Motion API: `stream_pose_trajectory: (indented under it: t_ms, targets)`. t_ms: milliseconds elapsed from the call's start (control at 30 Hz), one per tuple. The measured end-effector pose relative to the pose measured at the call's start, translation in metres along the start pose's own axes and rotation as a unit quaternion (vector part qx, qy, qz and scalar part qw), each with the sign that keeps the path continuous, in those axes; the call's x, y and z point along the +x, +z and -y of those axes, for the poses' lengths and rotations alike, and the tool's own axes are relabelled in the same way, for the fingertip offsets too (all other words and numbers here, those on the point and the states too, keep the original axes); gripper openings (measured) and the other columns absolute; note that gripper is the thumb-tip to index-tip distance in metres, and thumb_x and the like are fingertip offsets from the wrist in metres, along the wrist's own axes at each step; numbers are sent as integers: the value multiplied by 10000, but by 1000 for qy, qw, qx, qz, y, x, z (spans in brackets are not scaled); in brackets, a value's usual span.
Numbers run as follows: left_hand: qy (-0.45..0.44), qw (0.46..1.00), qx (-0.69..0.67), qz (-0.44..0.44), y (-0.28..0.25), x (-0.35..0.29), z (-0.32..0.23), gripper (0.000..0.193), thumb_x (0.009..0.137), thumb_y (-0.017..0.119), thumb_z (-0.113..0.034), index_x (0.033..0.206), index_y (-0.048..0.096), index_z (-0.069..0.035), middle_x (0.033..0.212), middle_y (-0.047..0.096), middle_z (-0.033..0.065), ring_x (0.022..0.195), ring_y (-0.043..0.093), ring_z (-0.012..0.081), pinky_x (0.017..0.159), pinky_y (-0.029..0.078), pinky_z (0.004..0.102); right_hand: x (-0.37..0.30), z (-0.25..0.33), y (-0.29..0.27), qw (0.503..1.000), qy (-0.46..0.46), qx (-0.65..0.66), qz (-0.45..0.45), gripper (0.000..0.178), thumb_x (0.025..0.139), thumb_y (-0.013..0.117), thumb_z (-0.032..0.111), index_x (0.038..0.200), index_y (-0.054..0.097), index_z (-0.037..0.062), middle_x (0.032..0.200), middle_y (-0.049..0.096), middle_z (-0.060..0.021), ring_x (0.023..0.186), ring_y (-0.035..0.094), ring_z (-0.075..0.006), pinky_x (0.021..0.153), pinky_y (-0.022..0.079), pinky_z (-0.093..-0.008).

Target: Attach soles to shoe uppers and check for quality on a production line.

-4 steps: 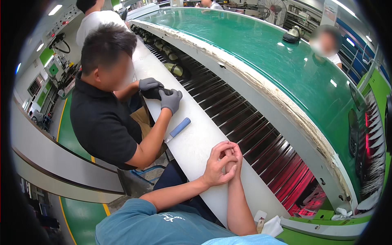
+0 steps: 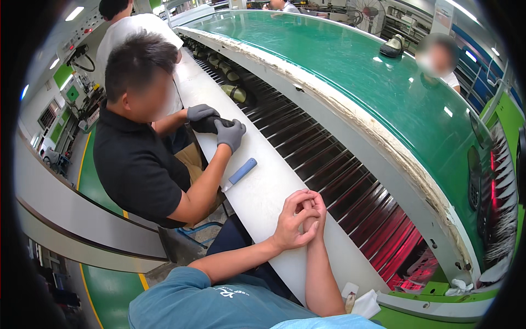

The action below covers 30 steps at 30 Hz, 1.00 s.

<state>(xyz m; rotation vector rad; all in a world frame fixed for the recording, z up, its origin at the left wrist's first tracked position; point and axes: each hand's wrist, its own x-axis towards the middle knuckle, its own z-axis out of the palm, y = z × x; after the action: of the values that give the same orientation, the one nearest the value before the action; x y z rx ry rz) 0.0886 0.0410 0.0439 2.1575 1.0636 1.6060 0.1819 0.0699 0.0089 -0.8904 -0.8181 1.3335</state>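
At the near end of the long white ledge (image 2: 263,194), a crumpled white sheet (image 2: 366,303) lies just beside the right forearm. Over the near part of the ledge, the left hand (image 2: 290,229) and the right hand (image 2: 316,213) are clasped together, touching each other. Their fingers are bent and folded in narrow against one another; whether anything small sits between the palms, I cannot tell.

Farther up the ledge, well apart from the hands, a tool with a blue handle (image 2: 242,170) lies at its left edge, its pale tip toward that edge. Along the ledge's right side runs a row of dark metal rollers (image 2: 323,167), lit red at the near end.

Next, a co-worker in a black shirt (image 2: 137,164) sits left of the ledge, grey-gloved hands around a dark object (image 2: 205,125) above it. Olive shoe-shaped pieces (image 2: 234,93) rest on the rollers right of the ledge. Beyond these, a broad green top (image 2: 329,60) carries a dark shoe (image 2: 392,48). A person in white (image 2: 134,41) is left of the ledge's far end.
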Motion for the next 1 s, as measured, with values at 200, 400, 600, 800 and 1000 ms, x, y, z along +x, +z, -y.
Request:
stream_pose_trajectory:
  t_ms: [200, 400, 600, 800, 1000]
  targets:
    - [-4, 1000, -6, 1, 1, 0, 0, 244, 807, 791, -113, 1047, 766, -87, 1444, 612, 181, 1416, 548, 435, 1137, 501, 523, 0, 1, -1, 1000, 15, 10, 2, 202, 1110, 688, 168, 1214, 628, 5, 1017, 666, -18, 842, 601, -79, 730, 537, -234]
    - [-9, 1000, -10, 4, 2, 1, -1, 245, 806, 789, -112, 1049, 769, -86, 1444, 615, 176, 1418, 547, 433, 1129, 510, 516, 3, -4, -6, 1000, 10, -10, 1, 195, 1111, 682, 174, 1207, 625, 15, 1021, 670, -22, 848, 606, -82, 731, 539, -239]
    - [-8, 1000, -9, 3, 1, -1, 1, 249, 807, 790, -110, 1054, 772, -83, 1444, 617, 176, 1415, 551, 429, 1105, 527, 507, 8, -24, -16, 1000, 4, -25, -1, 250, 1105, 695, 246, 1214, 633, 30, 977, 650, -1, 828, 586, -71, 724, 513, -232]
    - [-9, 1000, -7, 10, 3, -1, -1, 240, 811, 791, -110, 1048, 769, -81, 1434, 621, 178, 1416, 552, 427, 1082, 541, 499, 6, -21, -13, 1000, 12, -12, 0, 206, 1109, 685, 191, 1214, 626, 23, 1029, 667, -20, 861, 606, -83, 740, 536, -240]
    - [-11, 1000, -6, 6, 4, -1, 0, 232, 813, 783, -122, 1041, 761, -86, 1421, 616, 183, 1420, 545, 432, 1094, 524, 511, 6, -18, -9, 1000, 27, 4, -3, 201, 1110, 681, 170, 1234, 626, 22, 1066, 675, -30, 888, 618, -93, 761, 547, -244]
